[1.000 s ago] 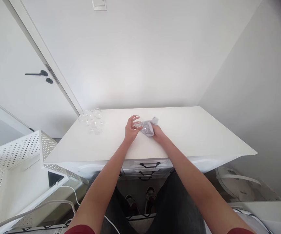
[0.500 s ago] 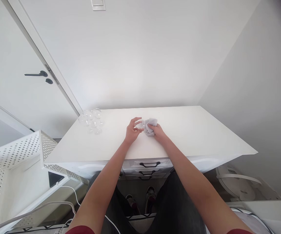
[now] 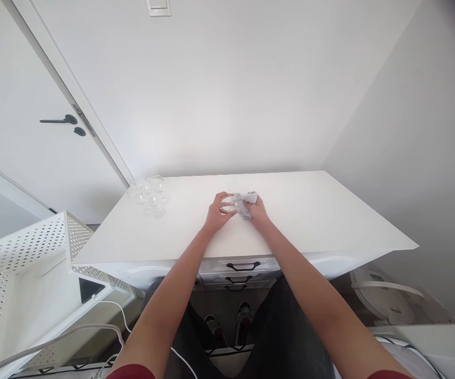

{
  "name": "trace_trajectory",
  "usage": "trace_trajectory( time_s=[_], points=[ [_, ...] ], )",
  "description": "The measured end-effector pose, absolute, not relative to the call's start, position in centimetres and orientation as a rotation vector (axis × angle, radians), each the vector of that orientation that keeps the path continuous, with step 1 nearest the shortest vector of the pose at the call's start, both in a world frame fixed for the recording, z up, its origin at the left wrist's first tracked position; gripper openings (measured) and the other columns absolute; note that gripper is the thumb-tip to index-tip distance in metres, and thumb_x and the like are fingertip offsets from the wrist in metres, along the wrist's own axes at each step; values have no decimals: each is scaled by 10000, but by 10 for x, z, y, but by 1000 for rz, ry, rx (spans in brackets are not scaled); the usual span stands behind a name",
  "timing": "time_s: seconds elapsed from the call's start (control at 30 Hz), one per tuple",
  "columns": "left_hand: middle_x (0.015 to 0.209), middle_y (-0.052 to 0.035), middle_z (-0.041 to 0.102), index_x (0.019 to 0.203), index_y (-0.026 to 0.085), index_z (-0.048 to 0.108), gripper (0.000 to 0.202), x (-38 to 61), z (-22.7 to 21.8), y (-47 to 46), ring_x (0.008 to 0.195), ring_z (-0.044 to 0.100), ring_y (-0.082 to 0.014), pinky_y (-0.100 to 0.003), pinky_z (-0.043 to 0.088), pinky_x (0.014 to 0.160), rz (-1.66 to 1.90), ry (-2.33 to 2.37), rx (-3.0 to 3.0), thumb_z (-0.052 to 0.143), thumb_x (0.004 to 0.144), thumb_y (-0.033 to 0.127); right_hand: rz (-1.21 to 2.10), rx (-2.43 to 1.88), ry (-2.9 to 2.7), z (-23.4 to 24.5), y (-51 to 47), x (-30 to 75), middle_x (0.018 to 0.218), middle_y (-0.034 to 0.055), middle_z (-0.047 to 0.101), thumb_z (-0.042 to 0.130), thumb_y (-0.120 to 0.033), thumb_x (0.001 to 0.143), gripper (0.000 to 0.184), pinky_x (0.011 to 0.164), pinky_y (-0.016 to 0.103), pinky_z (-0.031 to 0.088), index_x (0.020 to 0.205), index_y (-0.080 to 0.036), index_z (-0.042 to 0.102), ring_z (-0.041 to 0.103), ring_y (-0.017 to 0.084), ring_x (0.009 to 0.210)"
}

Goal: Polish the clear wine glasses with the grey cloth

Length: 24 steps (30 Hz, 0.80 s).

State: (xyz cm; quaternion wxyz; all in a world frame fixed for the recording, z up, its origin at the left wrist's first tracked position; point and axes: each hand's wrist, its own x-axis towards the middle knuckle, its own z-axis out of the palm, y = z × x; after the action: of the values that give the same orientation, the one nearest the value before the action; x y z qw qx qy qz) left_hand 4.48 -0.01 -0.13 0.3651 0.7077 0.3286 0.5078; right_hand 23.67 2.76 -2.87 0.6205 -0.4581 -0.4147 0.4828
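Fingers (image 3: 223, 195) of the left hand (image 3: 215, 215) curl around a clear, round-bowled drinking glass (image 3: 233, 202); those of the right hand (image 3: 259, 211) grip a crumpled, pale grey cloth (image 3: 245, 211) against its other end, between the white surface's (image 3: 302, 216) front and back edges. Clear stemmed glasses (image 3: 148, 192) cluster near the back left corner.

The hands (image 3: 216, 215) hold a clear glass (image 3: 227, 205) against a cloth (image 3: 244, 211) (crumpled, pale grey).

Clear glass (image 3: 231, 202) tipped sideways, one end against crumpled pale-grey cloth (image 3: 250, 197)
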Motion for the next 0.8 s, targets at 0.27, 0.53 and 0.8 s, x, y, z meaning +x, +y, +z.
trace_trajectory(
  time_s=[0.27,0.53,0.8],
  points=[
    [1470,-89,588,1342,316,556,520,45,0,-2,1127,744,-248,-287,636,705,1257,841,1907,772,876,395,975,-1110,-892,-26,25,241,943,36,716,880,-411,603,437,728,346,535,930,-240,645,640,215,846],
    [1445,-100,607,1293,292,565,491,44,1,-3,1093,750,-239,-280,621,687,1284,824,1920,785,865,392,1067,-1082,-952,-22,23,240,1013,41,714,858,-367,616,492,711,345,543,1055,-266,660,646,214,868],
    [1451,-108,595,1311,293,544,544,45,0,-2,1076,762,-253,-298,626,692,1283,811,1864,799,848,423,1152,-1003,-865,-23,24,242,990,22,724,902,-366,601,569,716,349,582,1100,-281,643,683,207,863]
  ],
)
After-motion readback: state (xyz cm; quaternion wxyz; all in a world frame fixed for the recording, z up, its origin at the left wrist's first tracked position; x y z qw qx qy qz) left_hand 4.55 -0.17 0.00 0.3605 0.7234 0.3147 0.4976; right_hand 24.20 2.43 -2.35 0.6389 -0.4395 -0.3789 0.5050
